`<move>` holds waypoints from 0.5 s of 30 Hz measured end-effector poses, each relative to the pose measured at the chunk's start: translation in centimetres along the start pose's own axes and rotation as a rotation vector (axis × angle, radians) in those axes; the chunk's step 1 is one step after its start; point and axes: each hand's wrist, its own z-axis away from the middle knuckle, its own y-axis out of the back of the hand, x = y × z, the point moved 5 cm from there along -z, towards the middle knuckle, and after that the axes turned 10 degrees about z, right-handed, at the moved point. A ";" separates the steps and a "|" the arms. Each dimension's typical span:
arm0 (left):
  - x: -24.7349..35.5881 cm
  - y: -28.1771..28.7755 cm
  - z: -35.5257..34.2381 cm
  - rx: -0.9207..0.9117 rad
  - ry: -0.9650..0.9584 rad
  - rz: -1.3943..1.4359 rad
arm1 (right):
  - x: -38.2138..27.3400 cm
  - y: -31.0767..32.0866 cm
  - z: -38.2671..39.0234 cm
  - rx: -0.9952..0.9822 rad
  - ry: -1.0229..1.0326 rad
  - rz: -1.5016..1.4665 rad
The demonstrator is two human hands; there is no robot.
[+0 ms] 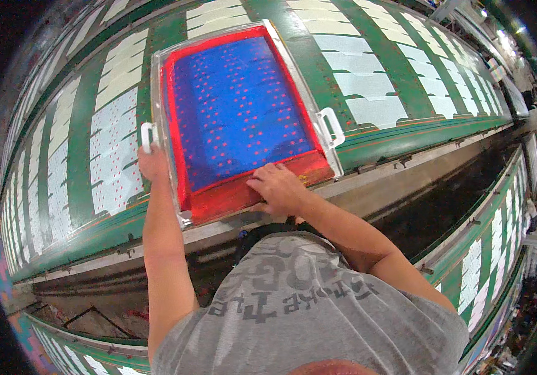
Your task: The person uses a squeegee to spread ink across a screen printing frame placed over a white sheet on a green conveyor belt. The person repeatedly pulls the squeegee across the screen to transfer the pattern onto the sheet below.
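Observation:
A screen printing frame (284,59) lies on the long green table, with blue mesh (237,106) marked by rows of small red dots. Red ink borders the mesh on all sides. At its left side my left hand (153,164) is closed round a white handle (148,134). My right hand (279,190) is at the near end, its fingers curled over a red-stained bar (225,199), which looks like a squeegee. The fingers' undersides are hidden. Another white handle (332,127) stands free on the frame's right side.
The green table (337,59) carries rows of pale cut pieces (368,94). Left of the frame, one column of pieces (115,144) bears red dots. A metal rail (450,147) runs along the near edge. Behind me, across a dark aisle, is another green table (468,250) with pale pieces.

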 end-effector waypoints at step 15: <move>0.5 0.4 -0.2 0.040 0.004 -0.168 | 22.4 4.1 8.4 0.397 -0.727 -0.195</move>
